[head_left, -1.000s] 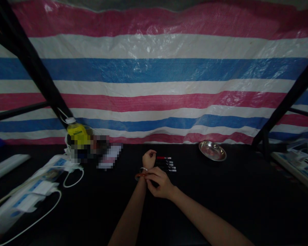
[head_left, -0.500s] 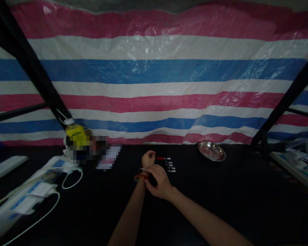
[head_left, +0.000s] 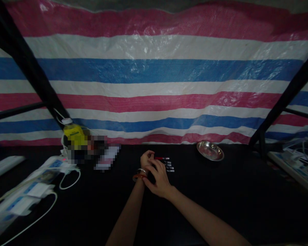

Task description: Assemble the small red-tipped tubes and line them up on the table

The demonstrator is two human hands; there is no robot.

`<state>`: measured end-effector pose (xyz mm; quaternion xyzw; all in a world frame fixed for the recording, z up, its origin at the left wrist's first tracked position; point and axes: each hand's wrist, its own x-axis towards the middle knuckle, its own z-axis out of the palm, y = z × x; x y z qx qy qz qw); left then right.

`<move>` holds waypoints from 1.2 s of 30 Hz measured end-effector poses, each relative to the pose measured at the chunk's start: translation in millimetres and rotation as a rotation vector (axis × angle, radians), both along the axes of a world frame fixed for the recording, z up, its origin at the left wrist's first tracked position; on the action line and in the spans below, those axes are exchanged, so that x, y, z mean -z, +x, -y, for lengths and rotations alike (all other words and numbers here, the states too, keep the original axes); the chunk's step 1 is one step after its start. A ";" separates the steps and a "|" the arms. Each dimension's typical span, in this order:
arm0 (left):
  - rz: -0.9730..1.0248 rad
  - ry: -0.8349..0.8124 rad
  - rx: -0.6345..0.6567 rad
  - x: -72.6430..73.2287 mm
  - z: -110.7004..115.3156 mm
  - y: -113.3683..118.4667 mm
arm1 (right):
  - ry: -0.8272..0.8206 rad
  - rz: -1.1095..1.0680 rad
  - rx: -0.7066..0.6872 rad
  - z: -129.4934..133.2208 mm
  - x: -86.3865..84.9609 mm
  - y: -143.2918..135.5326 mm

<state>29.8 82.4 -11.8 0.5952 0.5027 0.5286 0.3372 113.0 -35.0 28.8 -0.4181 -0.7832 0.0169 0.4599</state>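
My left hand [head_left: 146, 158] is over the black tabletop with its fingers curled in, and nothing shows sticking out of it. On that wrist sit a silver bangle [head_left: 141, 170] and a reddish-brown bangle [head_left: 137, 177]. Reaching across from the right, my right hand [head_left: 159, 179] has its fingers stretched out and thumb apart. Its fingertips rest at the left hand and its thumb lies by the left wrist. Just beyond the fingers lies a red pen-like stick [head_left: 161, 158] with a silver end. Several dark pen-like sticks [head_left: 170, 167] with silver ends lie below it, partly hidden by my right hand.
A round metal dish [head_left: 210, 151] stands at the back right. To the left are a white power strip [head_left: 5, 213] with cables, a yellow bottle [head_left: 75, 133] and a blurred flat item [head_left: 108, 157]. A striped plastic sheet [head_left: 154, 71] hangs behind, between black frame bars [head_left: 34, 73].
My right hand's fingers have slid forward from the bangles on the left wrist towards the left hand, and the silver bangle now shows more. The view has shifted slightly.
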 end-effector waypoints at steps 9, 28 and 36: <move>-0.063 -0.002 -0.009 -0.1 -2.0 -1.1 | 0.028 -0.004 -0.029 -0.4 -0.2 -0.6; -0.113 0.002 -0.015 -0.4 -4.0 -0.9 | 0.025 -0.051 -0.015 2.3 -3.9 -3.4; -0.110 0.003 -0.016 -2.4 -3.4 -0.7 | 0.065 -0.089 0.005 0.0 -1.4 -2.9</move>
